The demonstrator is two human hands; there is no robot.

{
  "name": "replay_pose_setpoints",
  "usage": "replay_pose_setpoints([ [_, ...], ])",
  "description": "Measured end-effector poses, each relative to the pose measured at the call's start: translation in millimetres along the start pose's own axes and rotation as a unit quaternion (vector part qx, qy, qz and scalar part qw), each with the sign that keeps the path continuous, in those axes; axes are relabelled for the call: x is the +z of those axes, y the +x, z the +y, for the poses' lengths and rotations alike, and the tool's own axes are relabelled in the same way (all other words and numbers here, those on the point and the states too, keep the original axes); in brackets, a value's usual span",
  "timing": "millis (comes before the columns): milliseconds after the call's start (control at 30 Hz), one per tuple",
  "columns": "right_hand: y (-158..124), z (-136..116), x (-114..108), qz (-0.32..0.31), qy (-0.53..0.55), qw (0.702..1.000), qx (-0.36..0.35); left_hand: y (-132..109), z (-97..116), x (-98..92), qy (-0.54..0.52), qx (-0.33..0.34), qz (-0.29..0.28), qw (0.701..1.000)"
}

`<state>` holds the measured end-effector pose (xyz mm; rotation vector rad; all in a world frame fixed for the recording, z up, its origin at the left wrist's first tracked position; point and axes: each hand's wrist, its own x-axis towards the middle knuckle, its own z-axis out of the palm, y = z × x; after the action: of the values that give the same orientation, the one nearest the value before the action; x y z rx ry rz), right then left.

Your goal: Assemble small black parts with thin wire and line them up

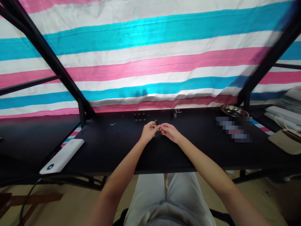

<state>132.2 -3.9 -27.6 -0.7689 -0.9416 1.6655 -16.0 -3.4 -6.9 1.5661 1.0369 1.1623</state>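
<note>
My left hand and my right hand meet over the middle of a black table. Both are closed in a pinch, fingertips touching. A tiny dark part shows just above them at my left fingertips; it is too small to name. Just beyond my hands three small dark upright pieces stand in a row. Further right along the back edge lie more small dark parts and a bit of white thread.
A white power bank lies at the table's left front, a cable hanging under it. A metal bowl stands at the back right. Black frame posts rise on both sides. A striped tarp hangs behind. White stacked items sit far right.
</note>
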Motion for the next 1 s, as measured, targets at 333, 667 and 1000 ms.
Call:
replay_pose_setpoints([
  [333,5,-4,-8,0.084,0.003,0.996,0.01,24,-10,-10.3,0.26,-0.033,0.124,0.957],
  [667,3,-8,-7,0.082,-0.005,0.996,0.022,56,-22,-17.1,0.449,-0.136,0.148,0.87],
  [1000,1,-10,-4,0.08,-0.03,0.996,0.0,64,-21,-16.8,0.499,-0.147,0.128,0.845],
])
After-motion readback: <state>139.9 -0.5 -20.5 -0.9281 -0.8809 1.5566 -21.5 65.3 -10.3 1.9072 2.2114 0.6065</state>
